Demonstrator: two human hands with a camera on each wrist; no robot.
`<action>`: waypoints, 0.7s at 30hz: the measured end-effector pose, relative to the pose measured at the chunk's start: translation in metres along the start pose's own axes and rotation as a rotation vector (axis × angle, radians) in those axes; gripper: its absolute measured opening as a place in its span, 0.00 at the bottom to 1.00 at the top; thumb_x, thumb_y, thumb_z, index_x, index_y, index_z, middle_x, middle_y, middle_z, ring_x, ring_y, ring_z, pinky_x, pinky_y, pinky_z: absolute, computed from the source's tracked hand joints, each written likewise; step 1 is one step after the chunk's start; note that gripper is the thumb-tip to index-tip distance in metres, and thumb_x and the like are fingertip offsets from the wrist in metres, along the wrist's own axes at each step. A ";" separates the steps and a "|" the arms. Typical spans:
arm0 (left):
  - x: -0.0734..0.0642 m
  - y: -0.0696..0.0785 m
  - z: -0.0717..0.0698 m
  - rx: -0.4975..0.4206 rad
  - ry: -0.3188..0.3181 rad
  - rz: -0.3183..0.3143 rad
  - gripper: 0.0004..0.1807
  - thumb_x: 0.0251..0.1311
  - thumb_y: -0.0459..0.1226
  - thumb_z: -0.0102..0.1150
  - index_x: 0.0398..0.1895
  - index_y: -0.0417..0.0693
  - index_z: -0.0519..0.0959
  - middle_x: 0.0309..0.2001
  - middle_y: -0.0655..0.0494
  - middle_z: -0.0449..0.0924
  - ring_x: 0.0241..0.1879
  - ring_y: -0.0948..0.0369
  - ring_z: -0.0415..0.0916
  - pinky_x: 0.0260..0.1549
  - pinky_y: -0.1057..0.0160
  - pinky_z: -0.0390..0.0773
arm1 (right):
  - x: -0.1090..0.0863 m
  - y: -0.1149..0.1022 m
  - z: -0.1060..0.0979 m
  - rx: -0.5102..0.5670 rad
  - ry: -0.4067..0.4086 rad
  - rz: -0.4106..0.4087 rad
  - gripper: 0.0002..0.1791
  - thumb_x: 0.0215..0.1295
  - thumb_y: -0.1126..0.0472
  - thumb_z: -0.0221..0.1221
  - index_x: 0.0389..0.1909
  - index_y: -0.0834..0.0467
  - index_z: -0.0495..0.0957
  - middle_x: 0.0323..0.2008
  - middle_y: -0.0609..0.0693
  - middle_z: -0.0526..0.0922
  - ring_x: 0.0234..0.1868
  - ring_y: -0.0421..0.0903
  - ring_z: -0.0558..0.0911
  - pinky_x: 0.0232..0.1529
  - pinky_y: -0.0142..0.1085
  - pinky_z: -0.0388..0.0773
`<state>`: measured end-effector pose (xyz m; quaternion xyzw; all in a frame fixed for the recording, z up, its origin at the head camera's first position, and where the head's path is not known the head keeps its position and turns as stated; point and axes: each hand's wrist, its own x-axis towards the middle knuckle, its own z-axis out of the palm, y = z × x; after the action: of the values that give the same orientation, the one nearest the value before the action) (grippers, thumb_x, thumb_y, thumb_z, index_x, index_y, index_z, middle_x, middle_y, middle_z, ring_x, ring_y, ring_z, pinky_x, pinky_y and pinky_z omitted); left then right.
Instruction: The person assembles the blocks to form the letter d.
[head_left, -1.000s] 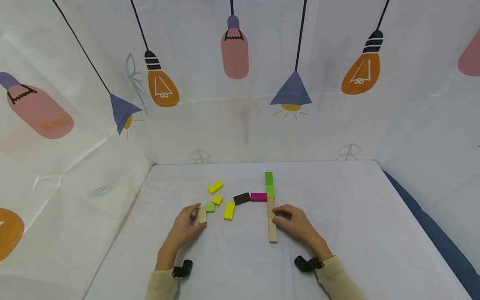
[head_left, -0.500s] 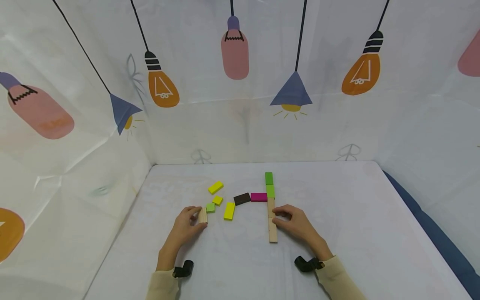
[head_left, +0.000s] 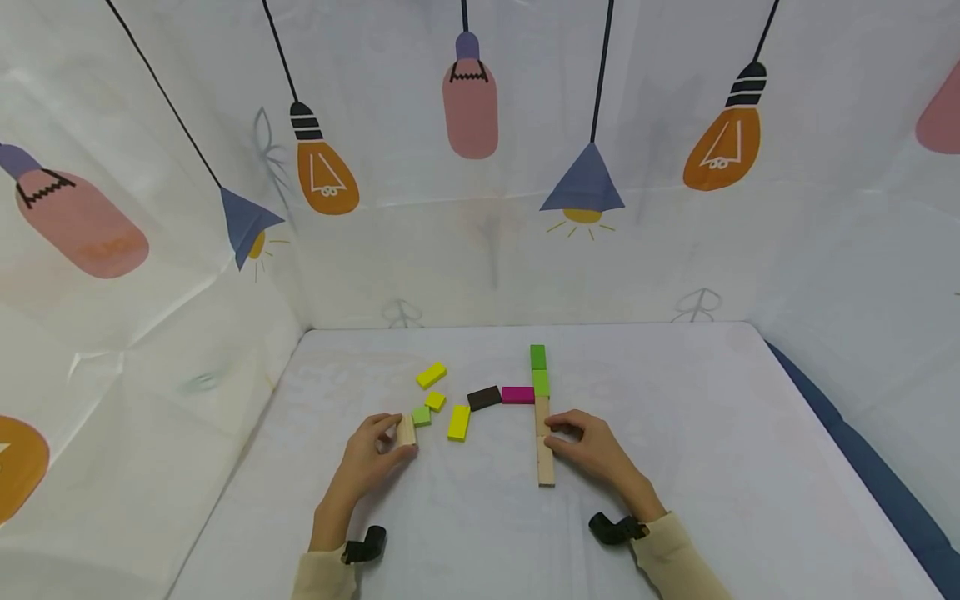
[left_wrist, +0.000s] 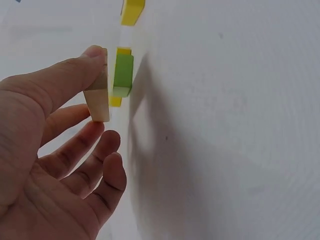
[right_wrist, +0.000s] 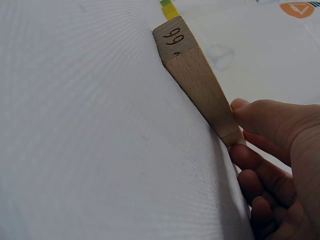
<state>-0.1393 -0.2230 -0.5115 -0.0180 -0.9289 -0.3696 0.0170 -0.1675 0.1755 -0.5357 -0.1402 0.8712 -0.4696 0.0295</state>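
My left hand (head_left: pixel 367 452) pinches a plain wooden block (left_wrist: pixel 98 102) lengthwise, thumb at one end and fingertips at the other. Close by its far end lies a short light green block (head_left: pixel 422 416), with a small yellow block (head_left: pixel 435 402) behind that. To the right, two wooden blocks (head_left: pixel 546 462) and two green blocks (head_left: pixel 540 382) lie end to end in a straight row. My right hand (head_left: pixel 596 448) rests its thumb and index fingertips against the row's right side, where the wooden blocks meet. In the right wrist view, the near wooden block's end (right_wrist: pixel 175 40) bears an engraved marking.
A magenta block (head_left: pixel 517 395) juts left from the row, end to end with a dark brown block (head_left: pixel 484 397). Two yellow blocks, one farther back (head_left: pixel 431 374) and one nearer (head_left: pixel 459 422), lie between the hands. A patterned sheet (head_left: pixel 420 242) hangs behind the white table (head_left: pixel 480 533).
My left hand has shifted very slightly to the right with the wooden block. My right hand and the row have stayed put.
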 end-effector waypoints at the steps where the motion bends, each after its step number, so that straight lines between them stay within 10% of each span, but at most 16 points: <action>1: -0.001 0.000 0.000 -0.004 0.008 0.008 0.33 0.55 0.43 0.78 0.64 0.42 0.79 0.62 0.42 0.77 0.45 0.55 0.80 0.44 0.56 0.82 | 0.000 0.000 0.000 0.000 0.000 0.006 0.16 0.63 0.56 0.72 0.51 0.53 0.86 0.48 0.44 0.87 0.50 0.44 0.84 0.54 0.36 0.81; 21: -0.017 0.031 0.029 -0.046 -0.008 0.055 0.34 0.52 0.40 0.80 0.64 0.48 0.80 0.61 0.51 0.78 0.44 0.61 0.78 0.43 0.62 0.81 | 0.000 0.000 0.000 0.001 -0.005 0.008 0.17 0.63 0.54 0.72 0.52 0.52 0.86 0.48 0.44 0.87 0.51 0.44 0.84 0.56 0.37 0.81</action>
<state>-0.1216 -0.1810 -0.5121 -0.0456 -0.9193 -0.3903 0.0231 -0.1676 0.1757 -0.5356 -0.1381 0.8713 -0.4697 0.0335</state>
